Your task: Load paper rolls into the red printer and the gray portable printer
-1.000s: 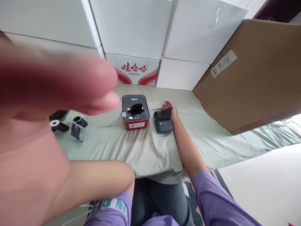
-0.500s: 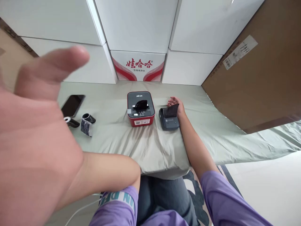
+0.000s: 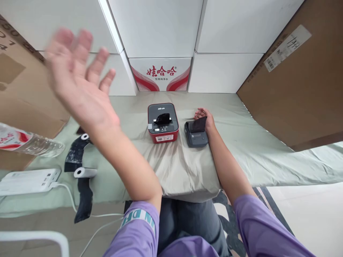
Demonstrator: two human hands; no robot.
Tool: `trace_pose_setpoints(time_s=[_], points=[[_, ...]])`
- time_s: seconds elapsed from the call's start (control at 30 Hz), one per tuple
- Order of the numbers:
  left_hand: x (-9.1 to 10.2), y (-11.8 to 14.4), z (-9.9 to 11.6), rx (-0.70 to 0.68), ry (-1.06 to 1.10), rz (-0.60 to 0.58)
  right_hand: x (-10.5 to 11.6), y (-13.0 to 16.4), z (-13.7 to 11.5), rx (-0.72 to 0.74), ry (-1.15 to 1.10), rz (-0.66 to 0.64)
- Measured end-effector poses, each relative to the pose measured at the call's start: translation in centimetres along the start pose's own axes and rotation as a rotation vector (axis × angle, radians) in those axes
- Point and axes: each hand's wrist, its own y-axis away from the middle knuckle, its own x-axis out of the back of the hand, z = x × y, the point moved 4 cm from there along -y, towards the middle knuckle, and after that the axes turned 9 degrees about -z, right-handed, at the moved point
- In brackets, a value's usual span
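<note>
Resting at 2 o'clock on the bench (image 3: 174, 171), the right hand (image 3: 205, 119) is gripping the raised lid of the grey printer (image 3: 196, 134) | left hand (image 3: 80, 82) is hovering at 10 o'clock, fingers spread, holding nothing | red printer (image 3: 163, 123) is sitting just beside the grey one.

A red-based printer (image 3: 163, 123), water bottle (image 3: 29, 142), white power bank (image 3: 28, 181) and stacked white boxes (image 3: 158, 26).
</note>
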Motion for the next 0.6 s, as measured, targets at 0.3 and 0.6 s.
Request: trace_pose_setpoints(time_s=[0.3,0.6], points=[[-1.8,-2.2,-10.4,0.355,-0.376,-0.151,-0.1,0.1,0.0,0.023,0.027,-0.023],[-1.4,-0.7,-15.3,0.831,-0.825,-0.484,0.1,-0.3,0.2,0.034,0.057,-0.03]])
